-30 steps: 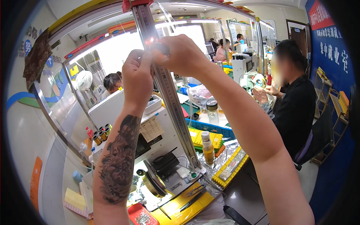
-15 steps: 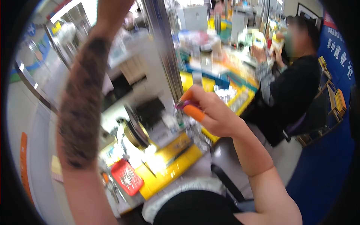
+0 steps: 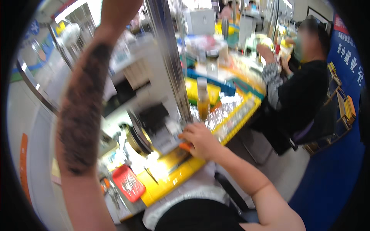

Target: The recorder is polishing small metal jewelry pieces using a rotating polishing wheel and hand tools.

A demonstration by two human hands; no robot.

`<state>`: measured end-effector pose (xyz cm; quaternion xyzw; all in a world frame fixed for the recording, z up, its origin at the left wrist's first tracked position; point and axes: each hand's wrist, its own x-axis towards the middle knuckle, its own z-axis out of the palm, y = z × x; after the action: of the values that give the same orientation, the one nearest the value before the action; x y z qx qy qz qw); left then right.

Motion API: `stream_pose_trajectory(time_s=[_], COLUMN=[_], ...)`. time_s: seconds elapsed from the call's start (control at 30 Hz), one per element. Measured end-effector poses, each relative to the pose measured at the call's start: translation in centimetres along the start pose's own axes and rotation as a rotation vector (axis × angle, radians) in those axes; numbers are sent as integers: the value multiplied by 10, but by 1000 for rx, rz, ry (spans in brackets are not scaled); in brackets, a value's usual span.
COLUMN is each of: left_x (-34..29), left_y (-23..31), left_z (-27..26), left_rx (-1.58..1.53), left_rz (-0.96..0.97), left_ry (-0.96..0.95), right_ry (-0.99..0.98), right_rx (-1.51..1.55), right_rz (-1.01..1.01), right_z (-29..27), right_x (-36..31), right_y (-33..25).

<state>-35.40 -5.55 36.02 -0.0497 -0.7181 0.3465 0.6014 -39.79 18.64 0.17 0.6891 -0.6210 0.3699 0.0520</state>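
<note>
My left arm reaches far up past a large dark tattoo. My left hand (image 3: 121, 13) is cut off by the upper edge, its fingers out of sight. Lower down, my right hand (image 3: 200, 141) is over the right end of the workbench, close to the foot of a metal post (image 3: 169, 57). Orange covers sit on its thumb and a finger, which are curled in; what lies between them is hidden and blurred. To its left stand a dark round wheel-like part (image 3: 139, 134) and a black box-shaped thing (image 3: 153, 117).
A red tray (image 3: 129, 184) with small metal pieces lies on the yellow-edged bench (image 3: 169, 179). Hand tools (image 3: 112, 194) lie left of it. A bottle with yellow contents (image 3: 202, 100) stands beyond the post. At right, a person in black (image 3: 304, 88) sits working at another table.
My right hand has come down and left from mid-air to the bench by the post. The small purple thing in its fingers no longer shows. My left arm has barely moved.
</note>
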Motion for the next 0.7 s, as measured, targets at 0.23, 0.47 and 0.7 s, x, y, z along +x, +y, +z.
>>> stream_pose_trajectory(time_s=[0.23,0.47,0.7], left_x=[3,8,2], left_y=[44,35,50], left_z=[-28,-37,-34], left_rx=[-926,-922,-988], left_rz=[-902,-877,-779], left_ry=[-18,-41,7], right_ry=[672,791,597], right_rx=[701,866,1116], right_rz=[-282,-17,28], right_z=[-137,-201,-220], right_x=[175,289,292], right_y=[-75,-76,-76])
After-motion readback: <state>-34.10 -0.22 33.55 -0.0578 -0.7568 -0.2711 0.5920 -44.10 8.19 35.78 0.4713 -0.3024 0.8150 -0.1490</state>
